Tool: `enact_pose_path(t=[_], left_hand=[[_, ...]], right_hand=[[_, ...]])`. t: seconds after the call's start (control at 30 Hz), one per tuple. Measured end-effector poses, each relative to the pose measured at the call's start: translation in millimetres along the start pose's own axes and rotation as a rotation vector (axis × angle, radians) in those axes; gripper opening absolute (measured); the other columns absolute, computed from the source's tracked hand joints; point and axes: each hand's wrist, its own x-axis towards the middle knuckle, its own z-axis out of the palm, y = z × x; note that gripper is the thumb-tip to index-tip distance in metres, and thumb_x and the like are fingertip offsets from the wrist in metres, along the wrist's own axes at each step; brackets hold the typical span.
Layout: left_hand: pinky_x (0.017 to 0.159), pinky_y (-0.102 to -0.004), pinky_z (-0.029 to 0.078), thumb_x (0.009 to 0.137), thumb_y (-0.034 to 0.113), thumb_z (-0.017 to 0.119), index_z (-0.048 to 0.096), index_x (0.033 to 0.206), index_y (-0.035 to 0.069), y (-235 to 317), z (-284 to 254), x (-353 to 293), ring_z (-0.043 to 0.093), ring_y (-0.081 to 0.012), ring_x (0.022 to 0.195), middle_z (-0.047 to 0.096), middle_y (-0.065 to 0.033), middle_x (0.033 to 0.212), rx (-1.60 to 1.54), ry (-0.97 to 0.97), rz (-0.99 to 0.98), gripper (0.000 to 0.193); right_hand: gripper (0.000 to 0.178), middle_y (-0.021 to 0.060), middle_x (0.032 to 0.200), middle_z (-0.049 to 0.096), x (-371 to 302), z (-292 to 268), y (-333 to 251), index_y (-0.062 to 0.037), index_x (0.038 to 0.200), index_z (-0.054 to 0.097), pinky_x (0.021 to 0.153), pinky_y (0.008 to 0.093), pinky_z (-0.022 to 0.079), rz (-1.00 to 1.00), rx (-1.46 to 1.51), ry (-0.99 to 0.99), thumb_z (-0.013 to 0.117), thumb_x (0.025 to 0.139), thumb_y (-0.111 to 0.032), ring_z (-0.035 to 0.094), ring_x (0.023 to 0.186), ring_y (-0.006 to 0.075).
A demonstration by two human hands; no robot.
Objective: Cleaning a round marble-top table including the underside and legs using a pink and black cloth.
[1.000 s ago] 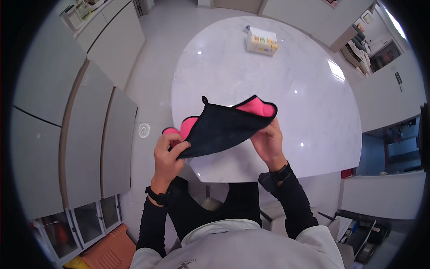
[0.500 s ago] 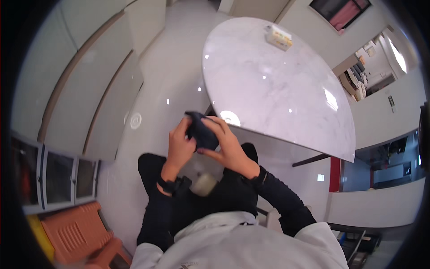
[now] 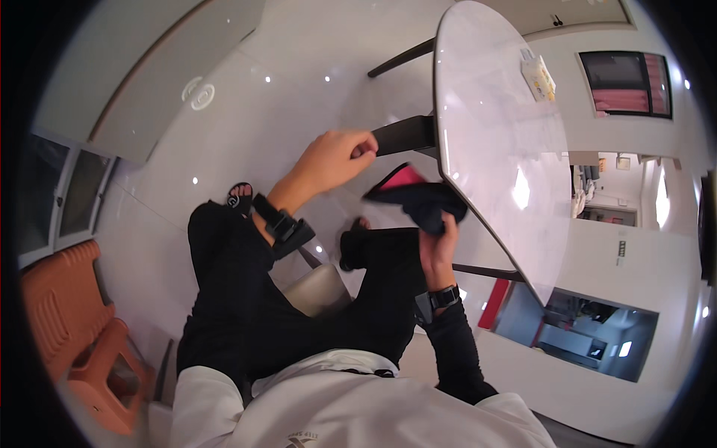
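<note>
A dark, soft cloth piece with a bright pink inner side [image 3: 429, 201] hangs in front of the table's near edge, slightly blurred. Its shape resembles a cap, though I cannot tell its kind for sure. My right hand [image 3: 439, 250] grips it from below, fingers partly hidden behind the cloth. To the left and apart from it, my left hand [image 3: 334, 158] is held up over the floor with its fingers curled in; nothing shows between them. Black bands with small boxes circle both wrists.
A white marble-look table [image 3: 485, 97] stands at right on dark legs [image 3: 403, 136], with a tissue pack [image 3: 539, 77] on it. Orange plastic stools [image 3: 112, 373] are at lower left, beside a cabinet. A pale seat [image 3: 317, 291] shows between my legs.
My hands, both on the dark cloth before, have parted. The right hand has carried it rightward and its pink inside now shows; the left has let go. The view has turned.
</note>
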Motion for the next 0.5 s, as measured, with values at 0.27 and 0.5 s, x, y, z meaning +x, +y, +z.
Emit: enact_pose_path(t=[0.27, 0.5], left_hand=[[0.071, -0.0315, 0.054, 0.095, 0.015, 0.068, 0.071, 0.102, 0.002, -43, 0, 36, 0.069, -0.0163, 0.081, 0.074, -0.0097, 0.089, -0.146, 0.179, 0.009, 0.015], [0.074, -0.0347, 0.055, 0.094, 0.015, 0.067, 0.070, 0.098, 0.004, -73, 4, 30, 0.071, -0.0237, 0.078, 0.074, -0.0100, 0.089, -0.226, 0.167, -0.095, 0.012]], right_hand=[[0.059, 0.0152, 0.140, 0.057, 39, 82, 20, 0.0042, 0.144, 0.047, 0.113, 0.0358, 0.042, -0.491, -0.527, 0.324, 0.075, 0.093, -0.002, 0.055, 0.130, 0.0231], [0.061, 0.0141, 0.140, 0.060, 100, 119, -7, 0.0026, 0.143, 0.052, 0.110, 0.0370, 0.045, -0.486, -1.099, 0.016, 0.078, 0.090, -0.007, 0.058, 0.127, 0.0232]])
